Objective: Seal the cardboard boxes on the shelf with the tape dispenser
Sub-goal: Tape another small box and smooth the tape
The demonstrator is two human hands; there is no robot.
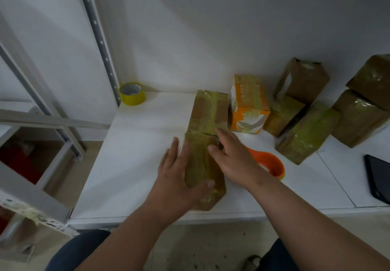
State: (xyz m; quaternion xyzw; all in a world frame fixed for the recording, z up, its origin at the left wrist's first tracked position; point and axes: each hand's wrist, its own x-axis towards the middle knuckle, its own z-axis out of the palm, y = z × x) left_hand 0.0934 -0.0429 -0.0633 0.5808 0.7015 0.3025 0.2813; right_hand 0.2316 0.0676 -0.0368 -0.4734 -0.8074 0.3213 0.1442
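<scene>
A small taped cardboard box (200, 165) lies near the front edge of the white shelf (137, 154). My left hand (177, 177) rests on its left side, fingers straight, thumb across the top. My right hand (230, 156) touches its right side with straight fingers. A second taped box (207, 111) sits just behind it. The orange tape dispenser (272, 164) lies on the shelf right of my right hand, partly hidden by my wrist.
A yellow tape roll (132, 93) stands at the back left corner by the shelf post (101, 42). An orange-and-white box (247, 103) and several taped brown boxes (308, 131) crowd the back right. A dark tablet (379, 177) lies at the right edge.
</scene>
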